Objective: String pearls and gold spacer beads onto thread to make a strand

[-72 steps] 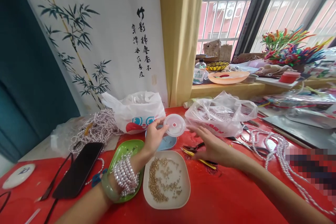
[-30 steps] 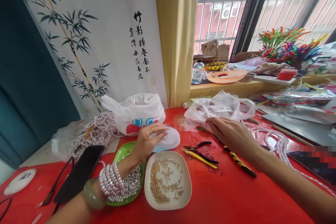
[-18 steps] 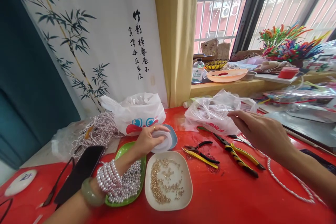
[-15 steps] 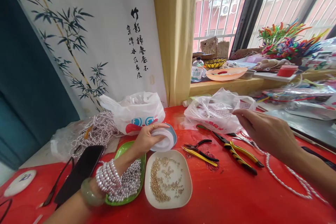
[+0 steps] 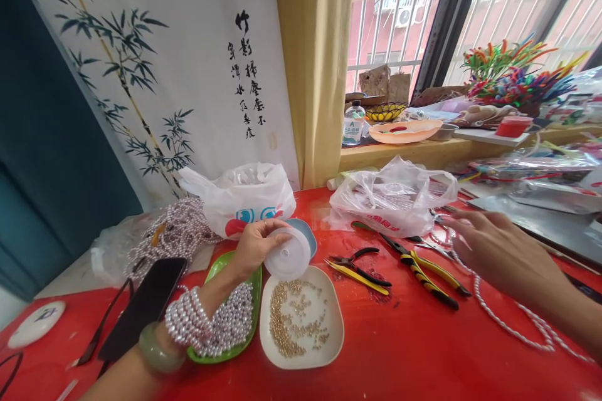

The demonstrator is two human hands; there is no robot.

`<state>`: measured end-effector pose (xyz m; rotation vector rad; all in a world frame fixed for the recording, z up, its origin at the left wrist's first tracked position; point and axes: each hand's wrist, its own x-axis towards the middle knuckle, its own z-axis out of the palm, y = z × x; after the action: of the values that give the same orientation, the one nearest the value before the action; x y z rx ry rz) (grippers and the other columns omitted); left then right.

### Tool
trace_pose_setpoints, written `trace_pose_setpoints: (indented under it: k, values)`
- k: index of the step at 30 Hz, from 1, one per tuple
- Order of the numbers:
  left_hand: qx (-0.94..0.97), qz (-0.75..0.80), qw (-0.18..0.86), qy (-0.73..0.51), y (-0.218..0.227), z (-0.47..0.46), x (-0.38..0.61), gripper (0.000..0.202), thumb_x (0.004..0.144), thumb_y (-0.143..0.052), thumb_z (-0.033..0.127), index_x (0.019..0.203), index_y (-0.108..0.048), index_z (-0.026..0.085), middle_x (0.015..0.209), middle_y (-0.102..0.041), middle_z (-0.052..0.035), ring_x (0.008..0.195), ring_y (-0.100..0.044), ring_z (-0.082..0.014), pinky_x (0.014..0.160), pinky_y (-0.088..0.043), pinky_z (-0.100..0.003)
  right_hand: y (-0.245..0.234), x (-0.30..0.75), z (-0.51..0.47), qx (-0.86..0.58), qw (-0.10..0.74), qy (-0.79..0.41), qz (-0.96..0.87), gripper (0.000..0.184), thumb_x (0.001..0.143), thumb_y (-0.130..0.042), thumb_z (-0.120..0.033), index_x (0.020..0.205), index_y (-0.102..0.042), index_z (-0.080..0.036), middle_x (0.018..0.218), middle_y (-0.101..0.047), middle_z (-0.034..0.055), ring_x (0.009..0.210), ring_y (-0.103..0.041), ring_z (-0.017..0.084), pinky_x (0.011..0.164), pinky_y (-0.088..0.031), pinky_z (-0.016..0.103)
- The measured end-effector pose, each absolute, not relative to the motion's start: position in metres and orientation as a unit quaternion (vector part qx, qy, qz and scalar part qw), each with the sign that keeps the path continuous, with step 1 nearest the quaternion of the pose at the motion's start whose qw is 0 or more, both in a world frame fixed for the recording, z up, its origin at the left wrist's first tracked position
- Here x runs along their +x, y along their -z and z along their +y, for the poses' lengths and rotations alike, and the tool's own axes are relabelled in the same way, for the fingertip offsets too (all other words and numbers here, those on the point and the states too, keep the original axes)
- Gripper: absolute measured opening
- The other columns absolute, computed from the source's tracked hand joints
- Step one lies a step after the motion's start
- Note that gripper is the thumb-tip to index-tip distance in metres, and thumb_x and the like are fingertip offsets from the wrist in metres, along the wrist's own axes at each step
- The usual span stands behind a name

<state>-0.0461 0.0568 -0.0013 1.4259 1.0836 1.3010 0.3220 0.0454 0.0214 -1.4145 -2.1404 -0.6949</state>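
Observation:
My left hand (image 5: 256,245) is closed on the rim of a translucent white spool (image 5: 288,255), which is tilted toward me. Behind it shows a blue dish (image 5: 305,239). Below sits a cream tray (image 5: 332,351) with small gold beads (image 5: 282,326). Silvery pearl beads (image 5: 230,326) fill a green tray (image 5: 258,301) under my left forearm. At the right, my right hand (image 5: 493,244) hovers with fingers stretched out, slightly blurred, near scissors (image 5: 433,245) and a string of pearl beads (image 5: 503,333). No thread can be made out between the hands.
Small black-handled pliers (image 5: 362,268), yellow tweezers (image 5: 357,277) and larger yellow-black pliers (image 5: 423,269) lie mid-table. Plastic bags (image 5: 385,197) stand behind. A phone (image 5: 143,307) and heaped bead strands (image 5: 174,232) are at left; a metal sheet (image 5: 531,225) is at right.
My right hand has moved down and right, its fingers going from pinched together to spread. The spool in my left hand has turned, so its flat face shows more.

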Motion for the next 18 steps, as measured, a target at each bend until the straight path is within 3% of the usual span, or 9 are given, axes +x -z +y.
trace_pose_setpoints:
  k: [1,3,7,9,12,15,18]
  values:
    - [0.585,0.441,0.442,-0.517,0.0,0.056,-0.045,0.015,0.061,-0.068,0.024,0.072,-0.066,0.015,0.073,-0.066,-0.0028,0.063,-0.058,-0.0128,0.058,-0.045,-0.022,-0.026,0.306,0.042,-0.514,0.206,0.292,-0.78,0.024,0.071,-0.043,-0.014,0.086,-0.062,-0.013,0.094,-0.06,0.02,0.085,-0.054,0.036,0.067,-0.043,0.046]
    - [0.607,0.444,0.429,-0.501,-0.002,0.055,-0.041,0.014,0.063,-0.067,0.025,0.073,-0.067,0.015,0.075,-0.066,-0.0033,0.065,-0.058,-0.0134,0.059,-0.045,-0.022,-0.036,0.269,0.031,-0.485,0.219,0.307,-0.789,0.03,0.073,-0.037,-0.008,0.093,-0.059,-0.008,0.1,-0.058,0.02,0.093,-0.05,0.034,0.077,-0.041,0.048]
    - [0.633,0.451,0.405,-0.482,-0.006,0.051,-0.035,0.015,0.064,-0.065,0.024,0.076,-0.067,0.015,0.078,-0.067,-0.0041,0.07,-0.059,-0.0148,0.063,-0.046,-0.023,-0.054,0.204,0.016,-0.4,0.321,0.178,-0.84,0.034,0.075,-0.034,-0.001,0.098,-0.055,-0.014,0.101,-0.059,0.0111,0.097,-0.05,0.024,0.082,-0.043,0.04]
    - [0.634,0.457,0.397,-0.481,-0.009,0.05,-0.033,0.015,0.065,-0.064,0.023,0.077,-0.066,0.014,0.081,-0.068,-0.0047,0.072,-0.059,-0.0157,0.065,-0.046,-0.024,-0.054,0.191,0.019,-0.358,0.33,0.119,-0.865,0.038,0.075,-0.033,0.0,0.104,-0.051,-0.015,0.105,-0.057,0.0099,0.098,-0.049,0.021,0.081,-0.045,0.038]
    - [0.627,0.465,0.39,-0.488,-0.011,0.05,-0.033,0.017,0.065,-0.064,0.024,0.078,-0.066,0.013,0.082,-0.067,-0.0055,0.074,-0.06,-0.0168,0.066,-0.046,-0.026,-0.045,0.195,0.035,-0.333,0.231,0.082,-0.911,0.043,0.075,-0.039,-0.002,0.114,-0.048,-0.017,0.114,-0.054,0.0095,0.105,-0.047,0.022,0.084,-0.044,0.04]
    - [0.61,0.472,0.385,-0.507,-0.013,0.053,-0.035,0.021,0.064,-0.064,0.027,0.079,-0.065,0.012,0.082,-0.067,-0.0064,0.073,-0.06,-0.017,0.065,-0.046,-0.026,-0.038,0.212,0.05,-0.321,0.108,0.07,-0.938,0.05,0.062,-0.041,0.005,0.104,-0.057,-0.018,0.121,-0.051,0.0097,0.113,-0.042,0.027,0.087,-0.04,0.044]
    - [0.599,0.476,0.383,-0.518,-0.013,0.056,-0.037,0.022,0.063,-0.065,0.027,0.079,-0.066,0.012,0.081,-0.067,-0.0069,0.073,-0.06,-0.0168,0.066,-0.046,-0.026,-0.044,0.222,0.052,-0.401,0.177,0.024,-0.898,0.043,0.066,-0.036,0.004,0.093,-0.06,-0.019,0.106,-0.061,0.0079,0.1,-0.053,0.024,0.082,-0.044,0.041]
